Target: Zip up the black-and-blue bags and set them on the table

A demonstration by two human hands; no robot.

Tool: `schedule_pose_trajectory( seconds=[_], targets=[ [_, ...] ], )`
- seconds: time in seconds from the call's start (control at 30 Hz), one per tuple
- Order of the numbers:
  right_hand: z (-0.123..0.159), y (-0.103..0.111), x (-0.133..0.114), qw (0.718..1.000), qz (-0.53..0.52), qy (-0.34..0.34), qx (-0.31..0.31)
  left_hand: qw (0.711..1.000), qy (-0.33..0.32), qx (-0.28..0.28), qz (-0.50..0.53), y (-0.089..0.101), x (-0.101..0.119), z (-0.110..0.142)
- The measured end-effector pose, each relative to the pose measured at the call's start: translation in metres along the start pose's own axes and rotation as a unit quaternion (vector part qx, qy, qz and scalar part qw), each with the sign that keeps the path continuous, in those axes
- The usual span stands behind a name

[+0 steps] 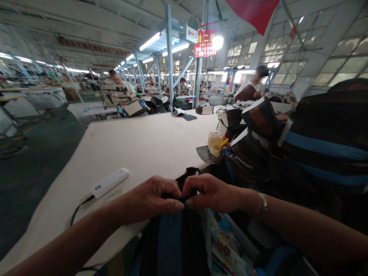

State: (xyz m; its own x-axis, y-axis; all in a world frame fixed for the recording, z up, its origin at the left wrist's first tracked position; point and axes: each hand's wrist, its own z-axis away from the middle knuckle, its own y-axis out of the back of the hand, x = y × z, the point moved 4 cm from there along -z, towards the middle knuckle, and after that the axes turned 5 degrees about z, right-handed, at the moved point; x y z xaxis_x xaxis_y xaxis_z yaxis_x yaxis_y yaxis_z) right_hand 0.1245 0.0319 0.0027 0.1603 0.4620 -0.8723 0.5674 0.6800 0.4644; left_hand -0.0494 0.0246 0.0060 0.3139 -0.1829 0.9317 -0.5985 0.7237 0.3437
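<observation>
My left hand and my right hand meet at the table's near edge, thumbs and forefingers pinched close together. Between them they grip the dark edge of a black fabric piece with a blue stripe, which hangs down toward my lap. Just beyond my fingers a bunched dark part of it lies on the table edge. The exact spot under my fingertips is hidden. Patterned cloth shows below my right wrist.
A white power bank with a black cable lies left on the pale table. A glue pot with a yellow-handled tool stands on a dark scrap. Stacked black bag parts crowd the right. Two people sit beyond the table.
</observation>
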Motion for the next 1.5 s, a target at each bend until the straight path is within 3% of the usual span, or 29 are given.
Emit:
schedule_pose_trajectory(
  seconds=[0.17, 0.33, 0.43, 0.53, 0.67, 0.83, 1.07, 1.2, 1.3, 1.4, 1.47, 1.5],
  targets=[
    [-0.001, 0.0, 0.002, 0.999, 0.0, -0.046, 0.02, 0.999, -0.017, -0.007, 0.036, 0.0, 0.003, -0.004],
    [-0.004, -0.001, 0.008, 0.998, -0.042, -0.045, 0.002, 0.999, 0.001, -0.004, 0.042, -0.002, 0.002, -0.003],
    [-0.002, -0.003, 0.011, 0.998, -0.003, -0.053, 0.038, 0.998, 0.043, 0.039, 0.013, -0.005, 0.0, -0.002],
    [0.001, -0.007, 0.011, 0.991, 0.056, -0.05, 0.114, 0.99, 0.065, 0.098, -0.074, -0.008, 0.004, 0.001],
    [0.005, -0.013, 0.008, 0.979, 0.085, -0.013, 0.186, 0.982, 0.048, 0.116, -0.14, -0.012, 0.012, 0.003],
    [0.008, -0.017, -0.001, 0.962, 0.142, 0.088, 0.215, 0.983, 0.038, 0.111, -0.14, -0.014, 0.009, 0.003],
    [0.015, -0.02, 0.003, 0.955, 0.119, 0.105, 0.248, 0.95, -0.064, 0.167, -0.257, -0.026, 0.008, 0.007],
    [0.023, -0.026, 0.001, 0.939, 0.203, 0.192, 0.201, 0.979, -0.013, 0.096, -0.18, -0.018, 0.007, 0.012],
    [0.028, -0.03, -0.003, 0.893, 0.34, 0.243, 0.168, 0.992, 0.068, 0.039, -0.099, -0.005, 0.002, 0.012],
    [0.029, -0.033, -0.006, 0.858, 0.422, 0.257, 0.142, 0.991, 0.112, 0.0, -0.08, 0.002, -0.004, 0.008],
    [0.031, -0.034, -0.008, 0.855, 0.428, 0.263, 0.131, 0.989, 0.119, -0.035, -0.078, -0.001, -0.005, 0.006],
    [0.033, -0.034, -0.009, 0.866, 0.406, 0.262, 0.127, 0.989, 0.119, -0.047, -0.078, -0.004, -0.005, 0.005]
  ],
)
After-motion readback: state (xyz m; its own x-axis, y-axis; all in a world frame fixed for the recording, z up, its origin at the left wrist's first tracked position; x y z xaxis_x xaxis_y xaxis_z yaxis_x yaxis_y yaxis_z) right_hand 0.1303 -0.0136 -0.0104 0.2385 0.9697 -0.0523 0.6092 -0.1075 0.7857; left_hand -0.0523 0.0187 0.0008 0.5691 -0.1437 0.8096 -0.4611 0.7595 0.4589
